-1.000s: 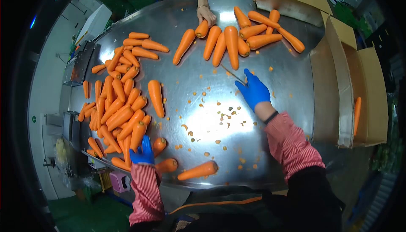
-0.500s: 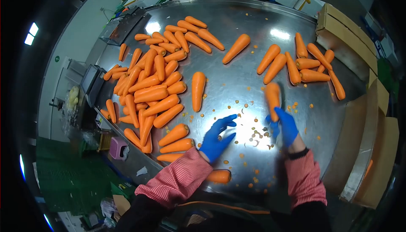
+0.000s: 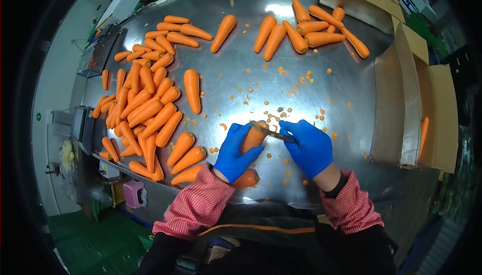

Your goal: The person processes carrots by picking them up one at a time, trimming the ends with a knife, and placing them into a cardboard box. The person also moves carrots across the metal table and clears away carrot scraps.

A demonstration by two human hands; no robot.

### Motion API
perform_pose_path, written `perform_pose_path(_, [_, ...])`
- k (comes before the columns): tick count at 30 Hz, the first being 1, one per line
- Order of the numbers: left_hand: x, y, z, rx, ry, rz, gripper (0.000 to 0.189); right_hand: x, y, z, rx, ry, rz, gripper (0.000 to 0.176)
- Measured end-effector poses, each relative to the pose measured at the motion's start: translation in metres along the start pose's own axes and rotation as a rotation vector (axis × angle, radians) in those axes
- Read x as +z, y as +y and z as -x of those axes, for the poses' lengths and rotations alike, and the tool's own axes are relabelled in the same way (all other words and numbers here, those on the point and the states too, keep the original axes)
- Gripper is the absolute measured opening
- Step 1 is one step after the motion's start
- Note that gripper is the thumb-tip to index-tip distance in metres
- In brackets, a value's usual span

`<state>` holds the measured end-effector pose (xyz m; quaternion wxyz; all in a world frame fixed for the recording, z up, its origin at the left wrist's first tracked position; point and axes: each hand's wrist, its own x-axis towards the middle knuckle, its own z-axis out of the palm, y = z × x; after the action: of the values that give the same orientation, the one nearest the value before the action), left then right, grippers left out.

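Observation:
My left hand [image 3: 232,155], in a blue glove, is closed around a carrot [image 3: 253,141] standing steeply over the metal table. In my blue-gloved right hand [image 3: 310,148] is a small dark-bladed knife [image 3: 273,134]. Its blade lies across the carrot's upper end. Another carrot, a loose one [image 3: 248,178], rests just below my left hand, partly covered by it. Small carrot trimmings [image 3: 272,116] are scattered beyond both hands.
A big pile of carrots [image 3: 143,109] covers the table's left side. A smaller group [image 3: 321,39] lies at the far right, beside opened cardboard boxes [image 3: 396,94]. A single carrot [image 3: 192,92] sits right of the big pile. The metal table [image 3: 241,84] has a raised far edge.
The carrot that was in my right hand is now in my left, which was open before. Both hands have come together, with the knife at the carrot's end. The view has shifted.

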<state>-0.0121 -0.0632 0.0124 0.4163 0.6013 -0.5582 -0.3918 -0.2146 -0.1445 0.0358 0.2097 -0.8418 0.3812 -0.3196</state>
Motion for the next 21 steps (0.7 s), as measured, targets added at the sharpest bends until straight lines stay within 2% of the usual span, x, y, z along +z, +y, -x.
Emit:
perform_pose_path(3, [0.001,0.004,0.011,0.002,-0.018,-0.038,0.057,-0.005,-0.012,-0.002,-0.106,0.006,0.232,0.029])
perform_pose_path(9, [-0.004,0.024,0.016,0.129,0.001,-0.130,0.048,-0.001,0.000,0.002,-0.130,-0.048,0.395,0.019])
perform_pose_path(10, [-0.007,0.024,0.018,0.119,0.017,-0.107,0.051,0.007,0.032,0.008,0.051,-0.175,0.334,0.018])
perform_pose_path(11, [-0.012,0.023,0.018,0.112,0.033,-0.086,0.053,0.003,0.035,0.011,0.188,-0.218,0.247,0.019])
perform_pose_path(12, [-0.014,0.021,0.016,0.106,0.056,-0.066,0.055,0.006,0.037,0.014,0.200,-0.112,0.128,0.021])
perform_pose_path(13, [-0.014,0.019,0.014,-0.040,0.171,0.235,0.052,0.011,0.036,0.021,0.218,-0.015,0.004,0.022])
perform_pose_path(15, [-0.013,0.015,0.003,-0.323,0.383,0.834,0.046,0.016,0.024,0.027,0.269,0.004,-0.068,0.025])
perform_pose_path(17, [-0.016,-0.010,0.001,-0.457,0.391,1.223,0.041,0.016,0.010,0.028,0.264,-0.029,-0.065,0.033])
perform_pose_path(19, [-0.014,-0.019,0.003,-0.568,0.421,1.601,0.043,0.019,0.001,0.031,0.097,-0.023,0.018,0.038])
perform_pose_path(21, [-0.010,-0.019,0.006,-0.655,0.390,1.656,0.045,0.021,-0.010,0.026,0.004,-0.016,0.137,0.041])
